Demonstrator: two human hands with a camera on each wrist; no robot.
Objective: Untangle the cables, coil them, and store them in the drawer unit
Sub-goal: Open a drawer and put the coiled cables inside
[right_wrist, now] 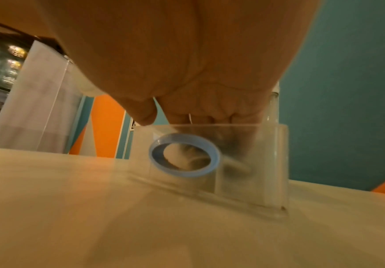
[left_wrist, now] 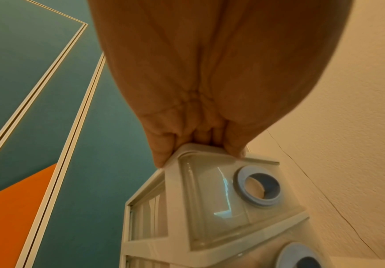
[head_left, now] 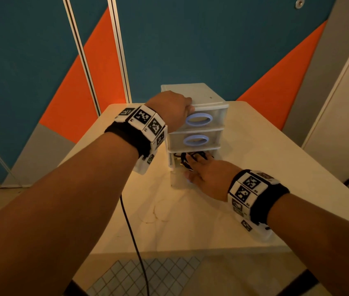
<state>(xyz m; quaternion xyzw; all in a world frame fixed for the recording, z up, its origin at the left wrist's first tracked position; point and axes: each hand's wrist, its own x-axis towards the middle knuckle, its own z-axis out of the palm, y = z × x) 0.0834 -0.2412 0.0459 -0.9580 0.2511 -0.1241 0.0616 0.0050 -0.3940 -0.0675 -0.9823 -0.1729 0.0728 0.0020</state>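
Note:
A white three-drawer unit (head_left: 199, 95) stands at the back of the table. My left hand (head_left: 173, 107) grips its top front-left corner, thumb and fingers curled over the edge (left_wrist: 198, 143). The upper two drawers, with blue ring handles (head_left: 198, 119), are shut. The clear bottom drawer (head_left: 178, 180) is pulled out toward me. Black cables (head_left: 182, 159) lie in it. My right hand (head_left: 203, 167) reaches in with straight fingers lying on the cables. In the right wrist view the fingers (right_wrist: 209, 117) dip behind the drawer's clear front (right_wrist: 255, 163) with its blue ring (right_wrist: 184, 156).
The cream table (head_left: 265, 167) runs out to the right and toward me. A thin black cord (head_left: 133, 231) hangs down past the table's front edge over a grey tiled floor (head_left: 137, 278). Blue and orange wall panels stand close behind the unit.

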